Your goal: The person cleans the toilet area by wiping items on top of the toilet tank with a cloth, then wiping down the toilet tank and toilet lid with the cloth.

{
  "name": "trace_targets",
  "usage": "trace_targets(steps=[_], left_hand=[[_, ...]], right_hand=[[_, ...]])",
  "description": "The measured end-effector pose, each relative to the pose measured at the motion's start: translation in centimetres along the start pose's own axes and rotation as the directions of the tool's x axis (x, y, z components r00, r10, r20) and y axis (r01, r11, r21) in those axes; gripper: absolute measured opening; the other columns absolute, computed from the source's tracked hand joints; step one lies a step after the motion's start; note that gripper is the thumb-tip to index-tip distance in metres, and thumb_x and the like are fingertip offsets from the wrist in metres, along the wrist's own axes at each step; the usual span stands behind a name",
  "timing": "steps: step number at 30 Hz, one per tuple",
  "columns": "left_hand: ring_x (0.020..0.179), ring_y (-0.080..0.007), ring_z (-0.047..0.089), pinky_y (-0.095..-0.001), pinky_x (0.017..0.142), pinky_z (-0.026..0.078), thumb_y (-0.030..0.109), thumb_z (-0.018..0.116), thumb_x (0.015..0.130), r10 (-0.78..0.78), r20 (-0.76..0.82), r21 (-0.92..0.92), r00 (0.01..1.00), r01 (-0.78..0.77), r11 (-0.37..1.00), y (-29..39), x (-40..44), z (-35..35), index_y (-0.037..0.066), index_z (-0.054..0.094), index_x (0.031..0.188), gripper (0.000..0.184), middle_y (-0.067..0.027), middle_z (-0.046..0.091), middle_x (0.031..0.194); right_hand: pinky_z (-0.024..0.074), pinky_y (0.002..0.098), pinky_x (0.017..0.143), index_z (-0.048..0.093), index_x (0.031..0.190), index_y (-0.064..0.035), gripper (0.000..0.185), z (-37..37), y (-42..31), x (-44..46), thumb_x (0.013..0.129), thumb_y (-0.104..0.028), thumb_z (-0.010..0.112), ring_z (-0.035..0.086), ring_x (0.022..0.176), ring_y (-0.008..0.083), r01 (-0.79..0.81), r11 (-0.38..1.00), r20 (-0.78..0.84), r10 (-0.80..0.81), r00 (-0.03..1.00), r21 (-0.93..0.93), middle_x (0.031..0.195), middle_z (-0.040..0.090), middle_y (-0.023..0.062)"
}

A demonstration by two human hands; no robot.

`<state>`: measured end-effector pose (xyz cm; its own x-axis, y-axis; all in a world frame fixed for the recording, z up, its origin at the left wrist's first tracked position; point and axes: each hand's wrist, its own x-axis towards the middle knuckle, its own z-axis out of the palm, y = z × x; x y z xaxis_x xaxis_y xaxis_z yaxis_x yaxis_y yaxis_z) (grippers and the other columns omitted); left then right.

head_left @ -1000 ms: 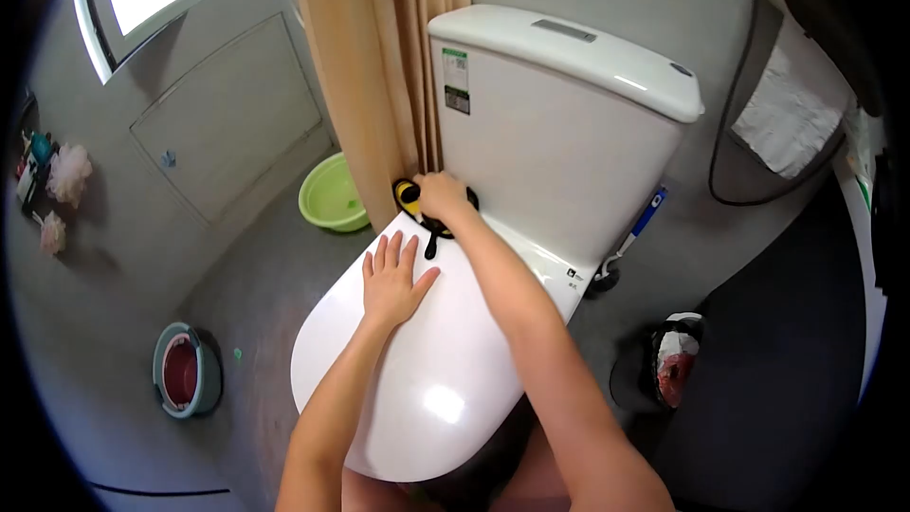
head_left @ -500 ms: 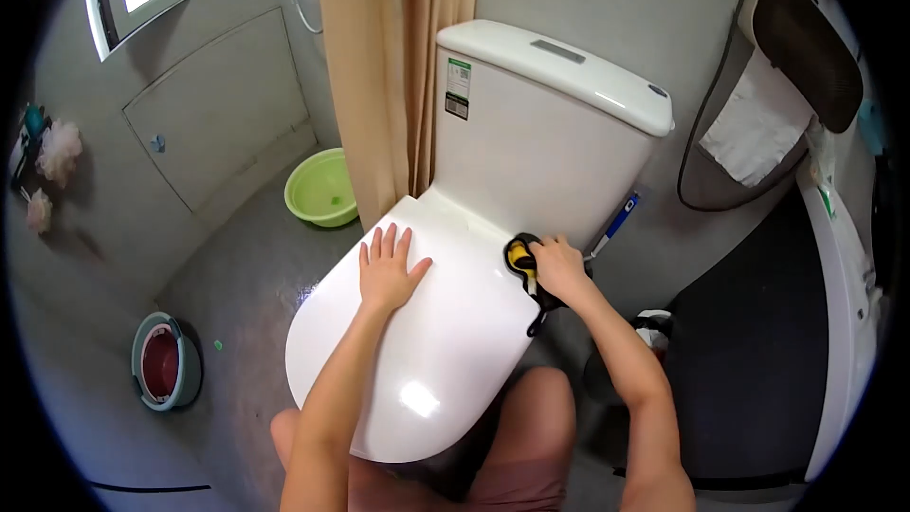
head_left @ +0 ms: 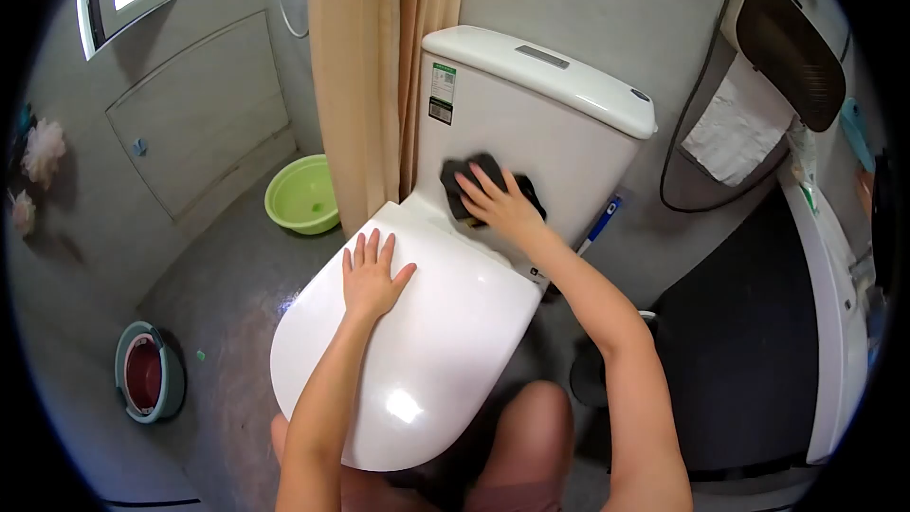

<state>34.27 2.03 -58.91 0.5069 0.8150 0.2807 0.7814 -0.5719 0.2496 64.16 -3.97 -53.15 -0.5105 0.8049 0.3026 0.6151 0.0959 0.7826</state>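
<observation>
My left hand (head_left: pixel 373 278) lies flat with fingers spread on the closed white toilet lid (head_left: pixel 445 322). My right hand (head_left: pixel 505 211) presses a black cloth (head_left: pixel 461 176) against the lower front of the white toilet tank (head_left: pixel 559 142), just above the back of the lid. Its fingers spread over the cloth, which sticks out on both sides of the hand. A small bit of yellow shows beneath it. Two labels (head_left: pixel 442 93) are stuck on the tank's upper left.
A tan curtain (head_left: pixel 360 66) hangs left of the tank, near a green basin (head_left: pixel 301 204). Stacked tubs (head_left: pixel 152 374) stand at lower left. A blue-handled brush (head_left: pixel 601 218) is right of the tank, near a paper holder (head_left: pixel 791 57) and a dark cabinet (head_left: pixel 739 351).
My right hand has moved left and up with the black cloth, from the lid's right rear edge onto the tank front. My left hand stays on the lid. The view has shifted slightly.
</observation>
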Motion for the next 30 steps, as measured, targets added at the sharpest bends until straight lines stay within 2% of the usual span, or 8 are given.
trace_targets(steps=[3,9,11,13,15,18,21,30], left_hand=[[0.149,-0.0304,0.018,-0.0491,0.12,0.009,0.061,0.045,0.094,0.009,0.039,-0.019,0.999,-0.008,1.0,1.2,-0.7,-0.2,0.015,0.039,0.15,0.073,-0.0129,0.03,0.158],[0.149,-0.0327,0.018,-0.0521,0.119,0.012,0.059,0.048,0.093,0.003,0.016,-0.011,1.0,-0.002,1.0,0.6,-0.3,0.5,0.014,0.039,0.149,0.072,-0.013,0.03,0.158],[0.147,-0.0341,0.022,-0.0537,0.118,0.012,0.058,0.051,0.091,-0.014,0.024,-0.031,1.0,0.015,0.999,1.4,0.5,-1.1,0.012,0.042,0.147,0.072,-0.0154,0.033,0.155],[0.146,-0.0377,0.022,-0.0567,0.118,0.011,0.056,0.055,0.089,-0.106,0.348,0.055,0.931,0.093,0.994,3.1,3.0,-3.8,0.009,0.046,0.144,0.072,-0.0187,0.034,0.154],[0.145,-0.04,0.024,-0.0573,0.117,0.012,0.055,0.056,0.089,-0.117,0.347,0.045,0.931,0.108,0.993,3.2,3.5,-2.4,0.009,0.046,0.143,0.071,-0.0194,0.036,0.153],[0.146,-0.0402,0.02,-0.0582,0.117,0.01,0.059,0.053,0.09,-0.024,0.011,-0.059,1.0,0.024,0.998,3.1,4.0,2.4,0.011,0.043,0.146,0.075,-0.0185,0.033,0.155],[0.147,-0.0389,0.018,-0.0597,0.117,0.01,0.061,0.053,0.09,0.002,0.003,-0.073,1.0,-0.002,0.997,2.8,3.8,2.4,0.012,0.04,0.148,0.077,-0.0177,0.031,0.156],[0.148,-0.0376,0.018,-0.0628,0.115,0.009,0.062,0.053,0.088,-0.029,-0.013,-0.051,1.0,0.028,0.998,3.6,3.7,2.1,0.008,0.042,0.146,0.08,-0.0178,0.031,0.155]], right_hand=[[0.0319,0.0531,0.109,0.064,0.122,-0.0209,0.033,-1.7,-1.3,-8.1,0.089,-0.026,0.058,0.026,0.146,0.0252,0.068,0.996,0.099,-0.074,0.992,0.065,0.158,0.031,-0.0002],[0.0257,0.0467,0.113,0.064,0.108,-0.0238,0.022,-5.9,6.8,-12.8,0.086,-0.022,0.059,0.041,0.139,0.0214,0.093,0.995,-0.217,-0.1,0.971,-0.045,0.148,0.048,-0.0033],[0.0249,0.0478,0.114,0.065,0.111,-0.023,0.028,-8.5,9.9,-9.4,0.084,-0.019,0.058,0.04,0.14,0.025,-0.074,0.995,-0.243,0.054,0.969,-0.071,0.149,0.047,0.0001],[0.0246,0.0495,0.114,0.065,0.115,-0.0221,0.033,-10.5,11.1,-2.2,0.083,-0.017,0.056,0.038,0.141,0.0276,-0.354,0.934,-0.326,0.347,0.879,0.04,0.15,0.046,0.004],[0.026,0.0501,0.114,0.065,0.118,-0.0208,0.035,-8.4,10.0,-0.4,0.084,-0.017,0.057,0.038,0.141,0.0296,-0.378,0.923,-0.4,0.376,0.836,0.077,0.15,0.045,0.0059],[0.0265,0.0509,0.114,0.064,0.119,-0.0144,0.033,-2.0,4.7,1.0,0.087,-0.019,0.056,0.035,0.142,0.0305,-0.209,0.973,-0.377,0.231,0.897,0.099,0.152,0.042,0.0082],[0.0204,0.0516,0.118,0.066,0.121,-0.01,0.034,-0.3,-1.3,-1.4,0.09,-0.02,0.054,0.025,0.147,0.0293,0.086,0.98,-0.001,-0.087,0.996,0.178,0.156,0.035,0.0086],[0.0319,0.0444,0.111,0.069,0.115,-0.0121,0.033,-0.7,0.9,0.4,0.086,-0.023,0.058,0.035,0.142,0.0273,0.122,0.984,-0.16,-0.101,0.982,0.128,0.152,0.041,0.0085]])
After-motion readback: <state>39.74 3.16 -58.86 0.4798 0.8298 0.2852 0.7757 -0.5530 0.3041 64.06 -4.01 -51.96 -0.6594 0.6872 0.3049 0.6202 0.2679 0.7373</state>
